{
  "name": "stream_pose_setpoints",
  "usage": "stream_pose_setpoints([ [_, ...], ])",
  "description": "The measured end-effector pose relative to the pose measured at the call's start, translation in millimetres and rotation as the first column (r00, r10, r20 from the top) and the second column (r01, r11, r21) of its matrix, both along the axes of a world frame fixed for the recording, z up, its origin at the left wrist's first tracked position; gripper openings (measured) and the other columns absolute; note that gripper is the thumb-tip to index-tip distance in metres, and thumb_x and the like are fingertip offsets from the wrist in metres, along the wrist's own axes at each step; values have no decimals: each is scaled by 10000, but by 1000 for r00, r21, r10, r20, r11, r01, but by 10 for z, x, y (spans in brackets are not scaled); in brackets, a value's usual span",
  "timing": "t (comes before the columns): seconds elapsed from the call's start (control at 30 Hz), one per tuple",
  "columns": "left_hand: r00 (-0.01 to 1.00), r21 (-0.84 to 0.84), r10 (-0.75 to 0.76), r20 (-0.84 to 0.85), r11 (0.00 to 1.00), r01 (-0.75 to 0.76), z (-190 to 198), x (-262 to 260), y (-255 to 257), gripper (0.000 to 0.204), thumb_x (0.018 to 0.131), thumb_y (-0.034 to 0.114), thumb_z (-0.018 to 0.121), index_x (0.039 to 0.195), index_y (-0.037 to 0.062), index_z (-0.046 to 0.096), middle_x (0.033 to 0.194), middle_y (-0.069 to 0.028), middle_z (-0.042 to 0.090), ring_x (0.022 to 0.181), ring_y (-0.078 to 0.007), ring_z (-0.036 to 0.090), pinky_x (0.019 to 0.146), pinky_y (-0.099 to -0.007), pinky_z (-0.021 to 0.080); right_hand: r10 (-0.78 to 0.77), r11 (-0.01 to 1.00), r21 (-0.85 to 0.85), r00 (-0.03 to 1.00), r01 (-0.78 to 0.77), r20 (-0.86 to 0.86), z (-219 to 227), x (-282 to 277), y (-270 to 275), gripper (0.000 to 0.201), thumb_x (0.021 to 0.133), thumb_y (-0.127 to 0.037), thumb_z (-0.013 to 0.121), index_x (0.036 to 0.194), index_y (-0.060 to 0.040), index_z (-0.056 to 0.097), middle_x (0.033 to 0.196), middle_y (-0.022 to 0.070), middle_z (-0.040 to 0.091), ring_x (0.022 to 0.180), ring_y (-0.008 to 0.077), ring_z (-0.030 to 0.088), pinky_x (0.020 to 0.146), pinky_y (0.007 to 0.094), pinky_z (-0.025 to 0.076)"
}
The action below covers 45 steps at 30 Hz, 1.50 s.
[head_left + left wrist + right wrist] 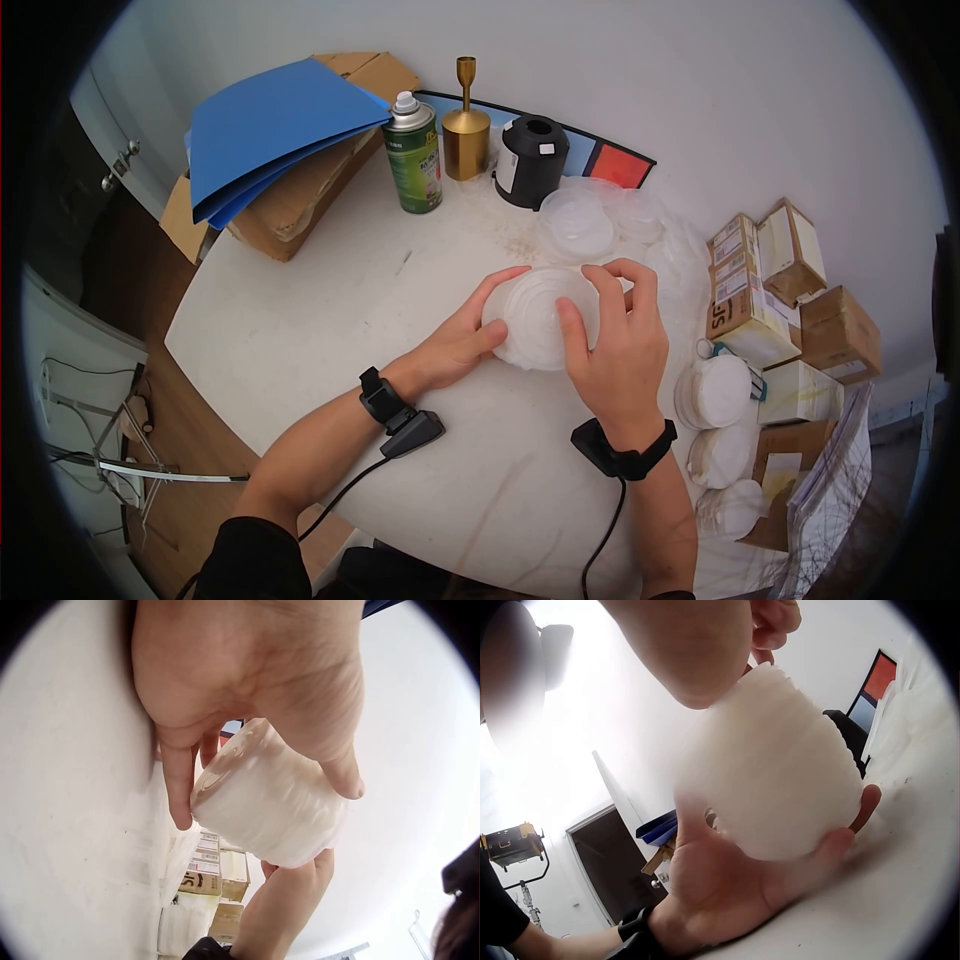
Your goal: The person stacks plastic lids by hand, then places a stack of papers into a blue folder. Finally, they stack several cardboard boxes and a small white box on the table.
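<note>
A round, thick stack of translucent white plastic lids (530,315), with concentric rings on its upper face, is held tilted between both hands over the table. My left hand (460,340) grips it from the left, thumb over the near rim and fingers round the far side. On the right, my right hand (625,345) holds the stack's edge with bent fingers, its thumb lying on the ringed face. The left wrist view shows the ridged side of the stack (274,799) between the hands.
Loose clear lids (578,225) and plastic film lie behind the hands. A spray can (413,160), a brass candlestick (466,140) and a black cylinder (532,160) stand at the back. Several white round stacks (718,390) and cardboard boxes (750,300) line the right; blue sheets (285,125) lie back left.
</note>
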State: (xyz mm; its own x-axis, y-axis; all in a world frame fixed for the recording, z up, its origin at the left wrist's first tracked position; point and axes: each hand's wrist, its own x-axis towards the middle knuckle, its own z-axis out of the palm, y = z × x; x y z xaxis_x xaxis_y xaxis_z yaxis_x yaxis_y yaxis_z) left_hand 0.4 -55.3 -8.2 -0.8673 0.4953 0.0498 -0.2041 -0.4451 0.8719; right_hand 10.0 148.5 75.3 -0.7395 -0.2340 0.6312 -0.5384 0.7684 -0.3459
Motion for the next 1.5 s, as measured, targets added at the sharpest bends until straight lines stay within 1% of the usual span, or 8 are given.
stream_pose_setpoints([
  [0.27, 998, -99, 2, -55, 995, -7, 10, 13, -19, 1088, 874, 618, 768, 1650, 130, 181, 1641, -119, 310, 1526, -274, 302, 1205, -450, 339, 293, 936, 204, 956, -288, 5, 89, 38, -73, 646, 931, -477, 674, 1456, -107, 600, 1583, 244, 433, 1458, 441, 393, 1181, 560, 320],
  [0.57, 997, -196, -44, -69, 980, 30, 17, 10, -24, 1146, 840, 707, 736, 1647, 88, 207, 1661, -173, 260, 1563, -295, 208, 1257, -439, 192, 199, 945, 248, 977, -212, 77, -149, 94, -213, 722, 931, -543, 649, 1520, -142, 537, 1617, 263, 376, 1493, 449, 344, 1210, 594, 265],
  [0.83, 999, 0, -48, 22, 999, 48, -14, 5, -3, 1125, 834, 696, 754, 1638, 128, 209, 1610, -91, 350, 1507, -273, 350, 1204, -463, 354, 264, 941, -232, 963, -245, 51, 172, -61, 131, 605, 939, -301, 717, 1445, -13, 552, 1539, 249, 459, 1404, 441, 444, 1176, 506, 344],
  [0.93, 997, 41, -73, 39, 997, 71, -54, -38, -8, 1134, 834, 732, 726, 1634, 136, 187, 1597, -79, 362, 1486, -262, 389, 1165, -492, 425, -129, 983, 156, 976, 102, 177, 263, -191, 655, 457, 849, -143, 774, 1258, 5, 633, 1211, 199, 648, 1173, 386, 609, 970, 465, 496],
  [1.03, 997, 41, -66, 44, 997, 64, -36, -37, -2, 1146, 814, 781, 696, 1622, 138, 200, 1576, -97, 393, 1427, -271, 458, 1100, -521, 489, -366, 787, 591, 906, 178, 215, 78, -205, 1144, 408, 754, -76, 817, 1122, -4, 656, 972, 179, 689, 1005, 376, 678, 828, 483, 543],
  [1.1, 999, 15, -4, 41, 1000, 3, -100, -40, 28, 1142, 788, 810, 683, 1602, 134, 255, 1527, -114, 474, 1313, -291, 589, 1009, -543, 565, -400, 796, 578, 872, 179, 281, 37, -227, 1224, 446, 725, -88, 844, 1115, -1, 646, 954, 194, 697, 960, 391, 691, 816, 481, 554],
  [1.33, 993, 96, -83, 85, 993, 75, 5, -22, -9, 1102, 855, 722, 703, 1625, 153, 157, 1613, -103, 342, 1455, -310, 450, 1095, -583, 499, -470, 781, 609, 772, 139, 427, -59, -278, 1059, 594, 704, -188, 896, 1183, 1, 601, 935, 233, 713, 906, 420, 711, 785, 492, 570],
  [1.5, 993, 127, -82, 82, 989, 71, 33, -25, -7, 1067, 883, 677, 705, 1626, 154, 146, 1618, -110, 339, 1452, -319, 460, 1089, -578, 510, -210, 940, 342, 781, -5, 588, 61, -303, 1068, 410, 761, -158, 850, 1093, -7, 661, 933, 196, 711, 863, 378, 710, 754, 465, 553],
])
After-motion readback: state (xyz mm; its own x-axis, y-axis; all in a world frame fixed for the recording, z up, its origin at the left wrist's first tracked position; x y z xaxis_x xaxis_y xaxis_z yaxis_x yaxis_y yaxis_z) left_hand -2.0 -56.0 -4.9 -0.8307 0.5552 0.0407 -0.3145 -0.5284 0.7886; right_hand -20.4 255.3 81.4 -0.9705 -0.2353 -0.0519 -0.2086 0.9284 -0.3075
